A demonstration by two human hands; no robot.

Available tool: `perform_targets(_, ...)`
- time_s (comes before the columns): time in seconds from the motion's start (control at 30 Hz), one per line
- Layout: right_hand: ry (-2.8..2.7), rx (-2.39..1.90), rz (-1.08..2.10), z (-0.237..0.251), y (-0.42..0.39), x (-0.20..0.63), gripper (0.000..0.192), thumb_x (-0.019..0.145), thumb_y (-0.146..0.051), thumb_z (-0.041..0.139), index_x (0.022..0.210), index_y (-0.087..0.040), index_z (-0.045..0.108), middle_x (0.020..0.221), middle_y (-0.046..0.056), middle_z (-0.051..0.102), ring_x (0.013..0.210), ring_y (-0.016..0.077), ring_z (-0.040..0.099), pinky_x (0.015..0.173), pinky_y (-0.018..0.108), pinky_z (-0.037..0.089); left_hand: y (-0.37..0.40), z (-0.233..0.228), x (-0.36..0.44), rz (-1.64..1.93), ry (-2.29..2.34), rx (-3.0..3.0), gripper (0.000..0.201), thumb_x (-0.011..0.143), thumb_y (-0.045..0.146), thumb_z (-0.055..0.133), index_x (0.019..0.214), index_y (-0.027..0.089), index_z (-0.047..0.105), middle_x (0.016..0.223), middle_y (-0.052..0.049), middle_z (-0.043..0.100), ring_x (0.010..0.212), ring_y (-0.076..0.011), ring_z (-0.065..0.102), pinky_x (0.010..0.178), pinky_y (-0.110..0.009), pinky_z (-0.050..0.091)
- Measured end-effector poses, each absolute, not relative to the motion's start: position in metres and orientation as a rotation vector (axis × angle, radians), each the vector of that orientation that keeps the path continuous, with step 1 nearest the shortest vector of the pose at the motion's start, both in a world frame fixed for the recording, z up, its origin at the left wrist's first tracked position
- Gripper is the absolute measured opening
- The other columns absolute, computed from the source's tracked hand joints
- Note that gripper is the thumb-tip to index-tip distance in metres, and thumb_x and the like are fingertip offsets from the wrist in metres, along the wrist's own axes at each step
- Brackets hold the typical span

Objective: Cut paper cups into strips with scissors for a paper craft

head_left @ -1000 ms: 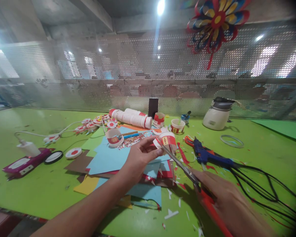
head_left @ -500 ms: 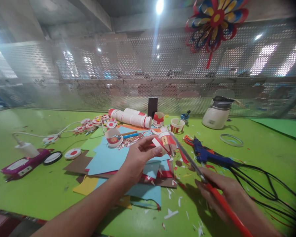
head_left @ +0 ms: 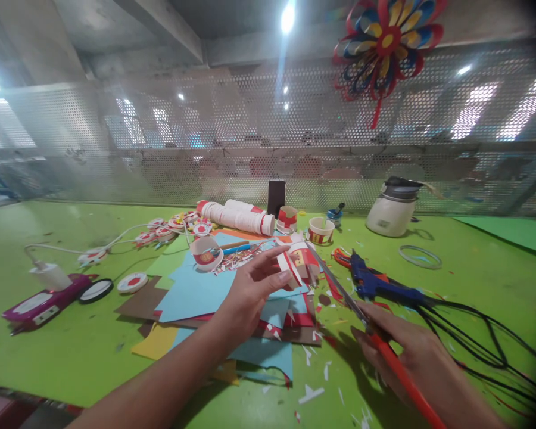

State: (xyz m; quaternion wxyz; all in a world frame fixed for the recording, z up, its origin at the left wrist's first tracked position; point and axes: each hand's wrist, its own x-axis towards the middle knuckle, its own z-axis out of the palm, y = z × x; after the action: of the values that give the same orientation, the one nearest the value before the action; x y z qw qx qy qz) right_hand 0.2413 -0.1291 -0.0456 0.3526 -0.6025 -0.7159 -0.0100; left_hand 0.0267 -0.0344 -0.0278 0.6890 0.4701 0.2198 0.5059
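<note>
My left hand (head_left: 249, 290) pinches a small red and white paper cup (head_left: 302, 260), cut into strips at its rim, above a pile of coloured paper sheets (head_left: 205, 286). My right hand (head_left: 411, 357) grips red-handled scissors (head_left: 361, 325) whose blades point up and left, their tips right next to the cup. Both hands hover over the green table (head_left: 71, 345).
A blue glue gun (head_left: 379, 285) with black cables lies right of the scissors. Paper cups (head_left: 320, 229), a sleeve of stacked cups (head_left: 236, 215), round cup bottoms, a white pot (head_left: 390, 208), a ring (head_left: 420, 255) and a pink device (head_left: 40, 301) are spread around. Paper scraps litter the front.
The scissor blades have swung from under the cup to its right side. My right hand drew back toward me, and the left hand turned the cup a little.
</note>
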Motion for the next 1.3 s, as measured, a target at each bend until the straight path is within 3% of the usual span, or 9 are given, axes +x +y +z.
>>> perform_targets(0.23,-1.937,-1.533,0.007,-0.053,-0.127,0.244,0.035,0.084,-0.027,0.05,0.109,-0.019,0.072,0.092,0.008,0.079,0.074,0.0252,0.074,0.064,0.032,0.06,-0.03,-0.032,0.028,1.192,0.588,1.144,0.053,0.066,0.024,0.081,0.116,0.022,0.064,0.114,-0.009,0.066,0.108,-0.0236,0.058,0.091,-0.036,0.046)
perform_targets(0.4,-1.93,-1.532,0.02,-0.053,-0.127,0.245,0.037,0.084,-0.026,0.048,0.11,-0.018,0.072,0.098,0.009,0.078,0.082,0.0268,0.074,0.066,0.032,0.06,-0.03,-0.033,0.029,1.205,0.636,1.184,0.052,0.065,0.024,0.081,0.114,0.019,0.064,0.106,-0.009,0.069,0.1,-0.0228,0.062,0.087,-0.036,0.047)
perform_targets(0.7,-1.907,-1.554,0.104,-0.045,-0.128,0.238,0.034,0.085,-0.029,0.048,0.105,-0.019,0.073,0.092,0.007,0.079,0.074,0.0232,0.074,0.064,0.029,0.059,-0.032,-0.032,0.028,1.202,0.649,1.218,0.053,0.066,0.023,0.08,0.116,0.02,0.063,0.107,-0.008,0.067,0.096,-0.0196,0.06,0.086,-0.033,0.046)
perform_targets(0.9,-1.905,-1.644,0.099,-0.046,-0.129,0.236,0.031,0.088,-0.034,0.051,0.107,-0.021,0.071,0.096,0.006,0.078,0.077,0.023,0.073,0.065,0.029,0.057,-0.028,-0.034,0.027,1.09,0.529,1.01,0.04,0.079,0.029,0.069,0.118,0.021,0.063,0.094,-0.005,0.068,0.076,-0.0146,0.062,0.069,-0.028,0.048)
perform_targets(1.17,-1.854,-1.663,0.081,-0.058,-0.117,0.253,0.04,0.088,-0.045,0.05,0.108,-0.017,0.069,0.07,0.004,0.076,0.06,0.0228,0.069,0.053,0.029,0.053,-0.014,-0.036,0.023,0.935,0.354,0.785,0.029,0.081,0.03,0.057,0.102,0.012,0.065,0.077,-0.009,0.069,0.063,-0.0177,0.063,0.055,-0.024,0.042)
perform_targets(1.3,-1.81,-1.639,0.189,-0.056,-0.114,0.26,0.044,0.084,-0.051,0.052,0.108,-0.018,0.07,0.084,0.007,0.077,0.071,0.0256,0.071,0.062,0.033,0.055,-0.012,-0.035,0.02,0.896,0.325,0.831,0.034,0.08,0.029,0.053,0.105,0.008,0.064,0.082,-0.015,0.07,0.063,-0.0181,0.062,0.054,-0.024,0.041)
